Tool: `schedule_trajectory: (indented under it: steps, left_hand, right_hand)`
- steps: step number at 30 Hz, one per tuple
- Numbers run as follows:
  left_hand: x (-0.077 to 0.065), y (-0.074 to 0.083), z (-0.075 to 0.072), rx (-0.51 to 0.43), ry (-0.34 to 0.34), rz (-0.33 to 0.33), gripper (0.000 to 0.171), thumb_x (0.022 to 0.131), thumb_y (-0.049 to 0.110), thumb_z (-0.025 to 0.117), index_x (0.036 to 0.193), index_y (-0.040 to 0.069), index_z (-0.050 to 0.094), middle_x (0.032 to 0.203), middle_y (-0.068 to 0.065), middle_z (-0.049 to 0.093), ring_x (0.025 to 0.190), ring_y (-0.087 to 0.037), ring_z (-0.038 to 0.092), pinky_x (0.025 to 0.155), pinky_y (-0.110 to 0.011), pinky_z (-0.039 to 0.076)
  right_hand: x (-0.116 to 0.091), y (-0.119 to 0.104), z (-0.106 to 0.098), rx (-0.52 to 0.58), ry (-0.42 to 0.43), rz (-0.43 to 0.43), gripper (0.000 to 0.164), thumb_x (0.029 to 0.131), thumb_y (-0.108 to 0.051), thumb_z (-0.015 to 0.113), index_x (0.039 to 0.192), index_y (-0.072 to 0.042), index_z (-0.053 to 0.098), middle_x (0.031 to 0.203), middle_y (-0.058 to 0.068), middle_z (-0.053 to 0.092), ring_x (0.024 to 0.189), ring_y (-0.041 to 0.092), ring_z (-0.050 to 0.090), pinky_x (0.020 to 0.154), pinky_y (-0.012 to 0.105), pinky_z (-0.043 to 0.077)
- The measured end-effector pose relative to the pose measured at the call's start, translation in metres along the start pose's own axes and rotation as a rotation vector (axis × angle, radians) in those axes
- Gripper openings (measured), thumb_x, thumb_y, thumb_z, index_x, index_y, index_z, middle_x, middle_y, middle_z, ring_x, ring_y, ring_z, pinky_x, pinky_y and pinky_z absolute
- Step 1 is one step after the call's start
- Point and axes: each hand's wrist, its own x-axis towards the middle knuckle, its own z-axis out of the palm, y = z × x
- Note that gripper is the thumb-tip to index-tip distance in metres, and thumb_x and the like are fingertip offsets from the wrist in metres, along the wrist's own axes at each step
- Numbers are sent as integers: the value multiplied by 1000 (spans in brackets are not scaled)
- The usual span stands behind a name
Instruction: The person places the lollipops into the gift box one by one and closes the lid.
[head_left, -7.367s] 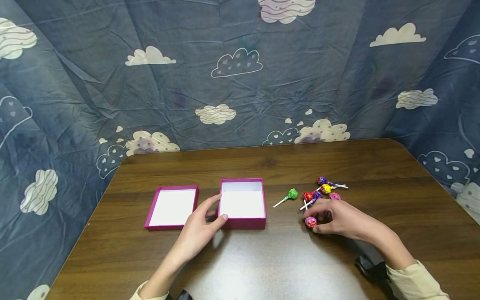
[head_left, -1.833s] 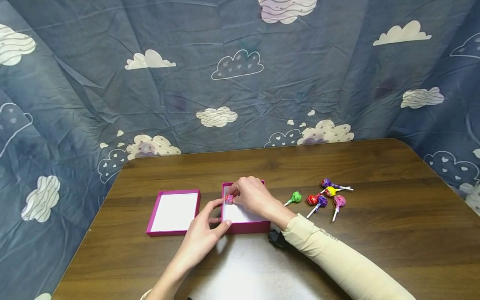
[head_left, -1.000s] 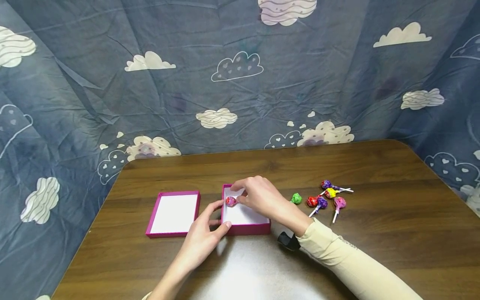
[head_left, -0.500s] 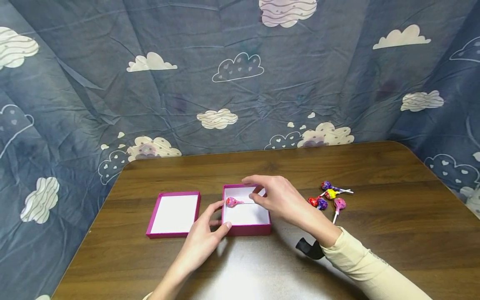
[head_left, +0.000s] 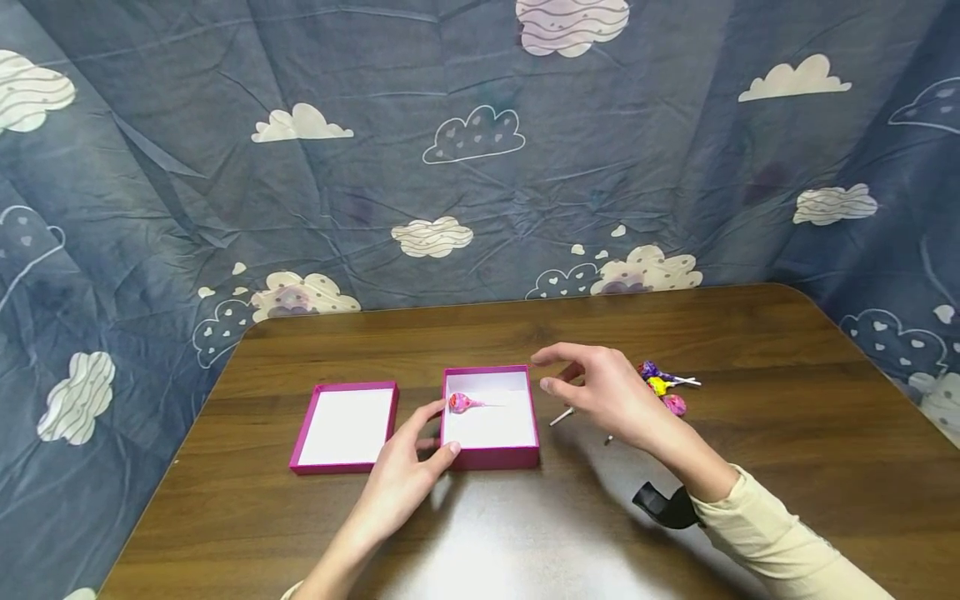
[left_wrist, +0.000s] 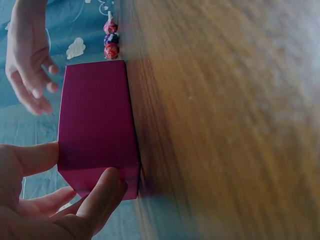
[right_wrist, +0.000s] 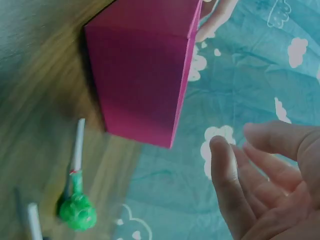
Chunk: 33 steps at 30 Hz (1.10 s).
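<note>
My left hand (head_left: 412, 462) holds the near left corner of a magenta box (head_left: 495, 458). In the left wrist view, thumb and fingers are spread over two of the box's (left_wrist: 97, 115) faces. A pink-wrapped lollipop (head_left: 460, 403) lies inside the white interior near the left wall, its stick pointing right. Just right of the box, my right hand (head_left: 607, 392) hovers with fingers apart, holding nothing. Beneath it is a green lollipop (right_wrist: 77, 212), of which only the stick shows in the head view. Purple (head_left: 649, 369), yellow (head_left: 657, 386) and pink lollipops (head_left: 675, 405) lie beyond, partly covered.
A shallow magenta lid (head_left: 345, 425) with white inside lies left of the box. The wooden table (head_left: 375, 342) ends at a blue cloth (head_left: 360, 183) printed with clouds. A black strap (head_left: 667, 507) shows at the right wrist.
My right hand carried the pink lollipop from the right-hand group into the box and let go of it. It then moved right, out of the box. My left hand stays at the box.
</note>
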Motion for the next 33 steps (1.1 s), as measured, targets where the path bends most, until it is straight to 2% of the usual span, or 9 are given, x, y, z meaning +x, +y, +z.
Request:
schedule_trajectory:
  steps: [3,8,13,19,22,26,30,33]
  left_hand:
    - [0,0,-1,7,5,-5,55,85,28,68,134,36,45,132,1,52,104,-19,59,75,-36,49]
    - [0,0,-2,16,4,-12,56,85,28,68,136,31,45,132,1,51,104,-20,59,75,-37,49]
    - [1,0,-3,17,0,-14,56,85,29,68,137,30,45,132,2,51,105,-20,59,75,-37,50]
    - [2,1,-4,16,0,-15,56,86,30,68,137,31,45,133,3,50,104,-19,59,75,-37,50]
    - [1,2,-3,11,-4,-20,56,86,30,67,137,31,44,132,2,51,105,-19,58,76,-37,50]
    - [0,2,-3,13,-6,-24,56,86,31,67,137,31,44,131,1,52,105,-19,58,76,-38,49]
    - [-1,2,-3,17,-7,-26,57,86,32,67,138,31,44,132,1,51,106,-20,58,76,-39,49]
    - [-1,2,-2,18,-10,-26,56,86,32,67,137,33,43,133,1,50,106,-20,58,77,-38,49]
  right_hand:
    - [-4,7,-4,75,-9,59,23,83,-13,70,106,-18,67,98,-3,67,73,10,63,60,30,50]
    - [-14,17,-9,173,-2,147,21,85,-14,69,106,-17,67,93,2,68,68,14,66,61,33,53]
    - [-23,28,-12,172,32,202,20,86,-17,67,106,-17,66,86,4,69,66,21,67,62,39,54]
    - [-28,44,-8,149,61,223,16,86,-11,65,102,-6,66,76,7,68,65,25,66,57,31,52]
    - [-29,52,-9,175,37,251,20,87,-7,63,105,1,64,79,13,68,65,25,66,57,33,53]
    - [-28,59,-12,280,-27,299,29,87,-2,59,113,11,56,88,20,66,67,26,66,59,38,55]
    - [-26,62,-12,374,-88,341,34,88,1,55,118,17,49,92,26,64,70,28,66,61,39,55]
    - [-25,64,-9,401,-107,370,36,88,2,55,119,19,47,93,27,64,72,28,66,61,38,55]
